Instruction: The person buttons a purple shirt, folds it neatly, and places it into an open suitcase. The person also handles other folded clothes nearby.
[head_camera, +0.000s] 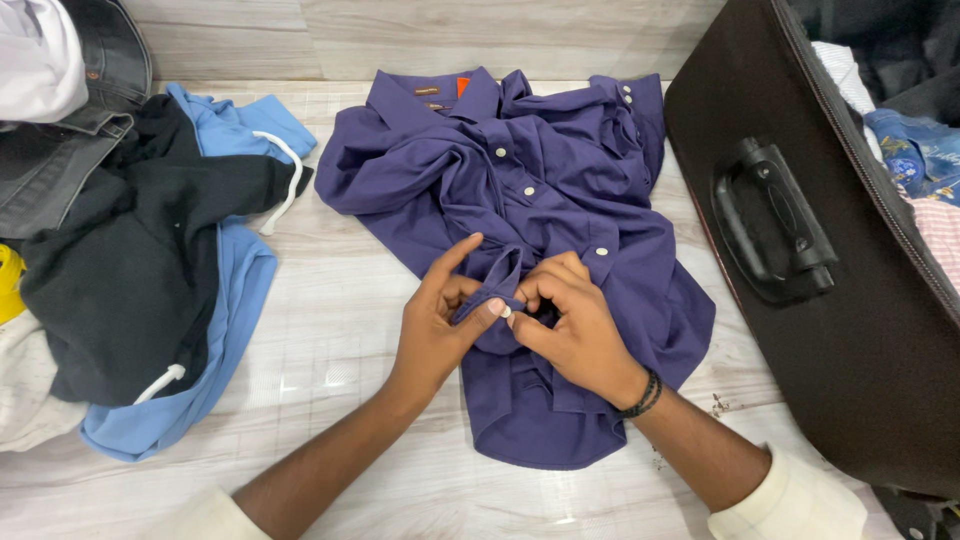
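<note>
Purple shirt (560, 200) on floor — both hands (505, 315) pinching placket.

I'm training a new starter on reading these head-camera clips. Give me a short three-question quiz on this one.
1. True or false: both hands pinch the front placket of the purple shirt.
2. What lies on the right of the shirt? A) a dark suitcase with clothes inside, B) a wicker basket, C) a metal tray.
3. Which wrist has a dark beaded bracelet?

Key
1. True: the left hand and the right hand meet on the placket near a white button.
2. A: the suitcase stands open, handle facing the shirt.
3. The right one; the bracelet sits just below that hand.
</note>
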